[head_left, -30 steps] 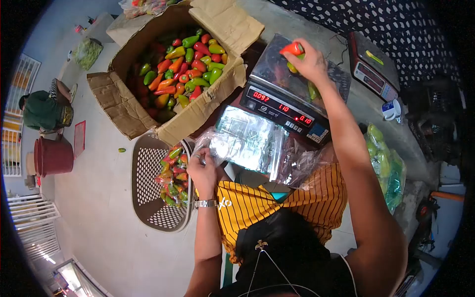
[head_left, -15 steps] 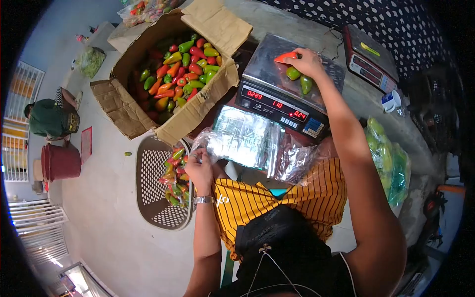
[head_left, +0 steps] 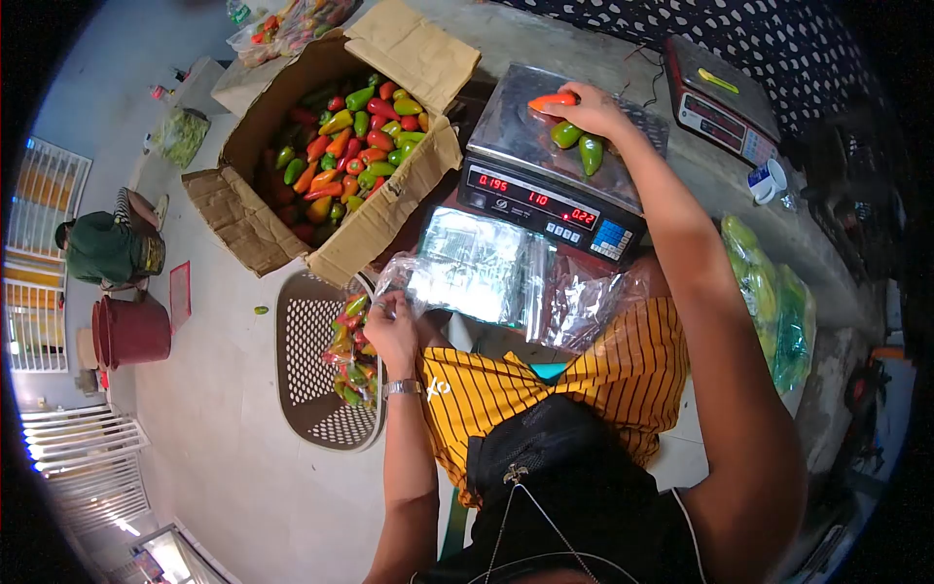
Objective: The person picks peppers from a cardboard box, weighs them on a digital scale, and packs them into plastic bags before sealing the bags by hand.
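Note:
My right hand [head_left: 591,110] reaches over the digital scale [head_left: 506,136], fingers closed on a red pepper [head_left: 551,101]. Two green peppers [head_left: 591,154] lie on the metal pan just below that hand. Red digits on the scale's display [head_left: 533,197] read 0.195, 1.10 and 0.22. Lower down, my left hand [head_left: 392,326] pinches a clear plastic bag [head_left: 397,273] by its edge. Beside it lies a stack of clear plastic bags [head_left: 474,265], shiny with reflected light. My fingertips on the left are partly hidden by the film.
Left of the scale stands an open cardboard box [head_left: 255,226] of mixed peppers. A plastic basket [head_left: 292,389] below holds bagged peppers. A second scale [head_left: 720,122], a white mug [head_left: 767,182] and bagged green vegetables [head_left: 749,263] are at right. Another person [head_left: 102,248] bends at far left.
The scale's readings drop from 0.289 to 0.195 and from 0.29 to 0.22. My right hand stays on the red pepper, and my left keeps the bag. The view shifts slightly.

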`<state>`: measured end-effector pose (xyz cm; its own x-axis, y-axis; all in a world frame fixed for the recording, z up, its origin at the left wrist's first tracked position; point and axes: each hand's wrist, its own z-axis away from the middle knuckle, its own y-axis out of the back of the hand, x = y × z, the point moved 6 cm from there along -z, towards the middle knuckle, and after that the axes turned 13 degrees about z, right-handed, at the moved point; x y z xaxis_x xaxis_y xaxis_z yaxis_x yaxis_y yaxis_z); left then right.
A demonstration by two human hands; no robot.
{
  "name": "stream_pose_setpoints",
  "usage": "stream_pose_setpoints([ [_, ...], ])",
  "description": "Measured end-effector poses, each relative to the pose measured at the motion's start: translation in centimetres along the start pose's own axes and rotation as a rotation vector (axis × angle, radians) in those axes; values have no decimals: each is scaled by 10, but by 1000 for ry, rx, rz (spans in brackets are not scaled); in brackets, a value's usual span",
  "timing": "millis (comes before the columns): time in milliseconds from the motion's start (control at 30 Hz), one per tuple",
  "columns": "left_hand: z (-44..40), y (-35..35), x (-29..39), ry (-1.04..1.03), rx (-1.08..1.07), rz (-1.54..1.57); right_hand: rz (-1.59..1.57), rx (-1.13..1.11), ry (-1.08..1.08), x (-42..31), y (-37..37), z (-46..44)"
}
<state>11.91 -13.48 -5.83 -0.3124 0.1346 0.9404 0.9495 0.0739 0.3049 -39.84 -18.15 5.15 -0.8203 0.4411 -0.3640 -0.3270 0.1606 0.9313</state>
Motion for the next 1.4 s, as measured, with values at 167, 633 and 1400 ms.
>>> stream_pose_setpoints([
  [167, 1, 0, 3, 40, -1, -10, 5, 29, 6, 10, -3, -8],
  [633, 2, 1, 12, 23, -5, 34, -59, 317, -107, 74, 47, -3],
  [1400, 0, 4, 8, 138, 20, 40, -843, -495, 413, -249, -42, 12],
])
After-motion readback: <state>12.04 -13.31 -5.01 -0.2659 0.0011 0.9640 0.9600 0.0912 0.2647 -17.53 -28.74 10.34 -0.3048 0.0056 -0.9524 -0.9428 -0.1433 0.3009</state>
